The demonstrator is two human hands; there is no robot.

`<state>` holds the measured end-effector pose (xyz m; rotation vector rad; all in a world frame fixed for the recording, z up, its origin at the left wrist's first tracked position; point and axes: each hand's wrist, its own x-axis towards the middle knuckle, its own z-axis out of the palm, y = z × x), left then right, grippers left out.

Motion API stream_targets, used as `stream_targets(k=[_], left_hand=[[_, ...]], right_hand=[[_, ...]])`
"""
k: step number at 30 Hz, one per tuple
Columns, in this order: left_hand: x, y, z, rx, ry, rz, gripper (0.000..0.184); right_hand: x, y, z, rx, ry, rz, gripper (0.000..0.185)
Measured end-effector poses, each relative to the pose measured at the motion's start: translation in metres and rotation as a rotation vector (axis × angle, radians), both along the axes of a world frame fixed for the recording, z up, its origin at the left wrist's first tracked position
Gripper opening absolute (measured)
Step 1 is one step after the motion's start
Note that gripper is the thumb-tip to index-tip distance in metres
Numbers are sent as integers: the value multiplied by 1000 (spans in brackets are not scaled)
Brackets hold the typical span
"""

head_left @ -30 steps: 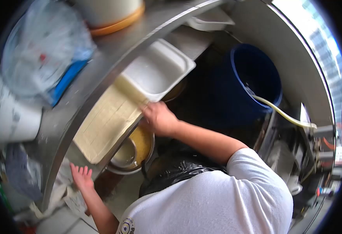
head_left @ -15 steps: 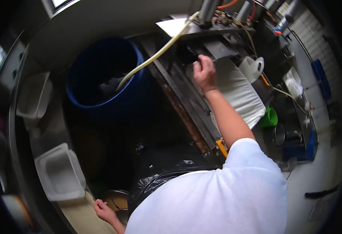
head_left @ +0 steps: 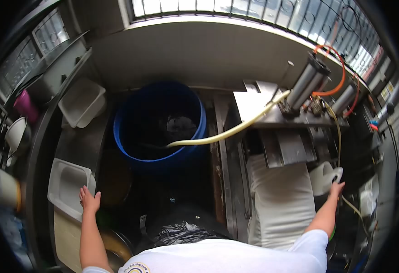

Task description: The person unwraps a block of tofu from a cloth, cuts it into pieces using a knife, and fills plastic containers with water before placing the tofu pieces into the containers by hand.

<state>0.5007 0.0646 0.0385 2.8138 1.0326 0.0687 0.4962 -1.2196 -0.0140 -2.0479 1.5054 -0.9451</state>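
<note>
On the left, my left hand (head_left: 89, 199) is at the near right rim of a white plastic tub (head_left: 67, 184), its fingers stretched and thumb apart. The tub rests on a ledge. Far to the right, my right hand (head_left: 337, 187) has its fingers at the handle of a white plastic jug (head_left: 320, 178); the fingertips are partly hidden there. Beside the jug lies a long white cloth-covered bundle (head_left: 279, 200) under a metal machine plate (head_left: 283, 148).
A blue barrel (head_left: 201, 129) stands ahead with dark contents, and a pale yellow hose (head_left: 236, 130) runs into it from the machine. A second white tub (head_left: 83, 102) sits farther back on the left. Metal cylinders (head_left: 306, 86) rise at the right.
The view has swung rightward and up. My right hand has moved from above the cloth-covered bundle to the jug's handle. My left hand has reached forward to the near tub's rim.
</note>
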Motion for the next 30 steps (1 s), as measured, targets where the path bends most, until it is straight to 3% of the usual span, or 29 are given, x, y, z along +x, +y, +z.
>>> stream_targets(k=[3,5,6,8,9,10,11,14,16,17,19,20,21,23,24,25,26,28,29,30], left_hand=[[7,-12,23,-120,211,114,96],[14,-8,22,-162,271,126,97],[14,-6,15,-125,221,113,89],[18,-7,16,-122,214,128,84],[18,-3,15,-113,212,129,80],[15,5,3,-30,173,114,62],[17,20,8,-17,186,112,62],[13,42,-16,-42,90,-96,34],[16,27,-2,-229,-23,-165,44],[18,21,4,-315,-89,-129,49],[19,45,6,-309,-174,-106,55],[22,58,3,-362,-69,-52,56],[20,68,-3,-372,-70,-35,56],[21,82,-13,-250,171,-93,73],[22,83,-12,-350,346,13,101],[24,94,-24,-400,504,25,120],[25,93,-27,-367,553,28,125],[29,79,-26,-340,630,37,131],[29,76,-22,-344,659,44,133],[27,80,-32,-356,663,29,135]], right_hand=[[10,28,-2,88,-49,242,59],[4,55,10,-189,406,135,49],[7,58,12,-192,402,145,49],[12,64,23,-216,200,-80,54],[16,95,56,-366,169,-173,59],[20,117,84,-529,96,-164,58],[19,140,118,-687,144,-89,55],[45,279,248,-701,-13,283,56],[65,391,313,-686,-350,588,45],[69,445,332,-488,-446,725,43],[109,524,335,-176,-656,1006,35],[129,564,336,-1,-755,1112,31],[164,621,326,161,-844,1056,32],[213,732,297,137,-381,1206,29],[262,759,250,379,-424,1479,20],[274,830,256,-45,-113,1492,24],[299,877,233,-179,-179,1662,26],[362,936,151,-632,78,1710,28],[386,952,110,-754,235,1720,24],[396,968,90,-716,589,1702,24]])
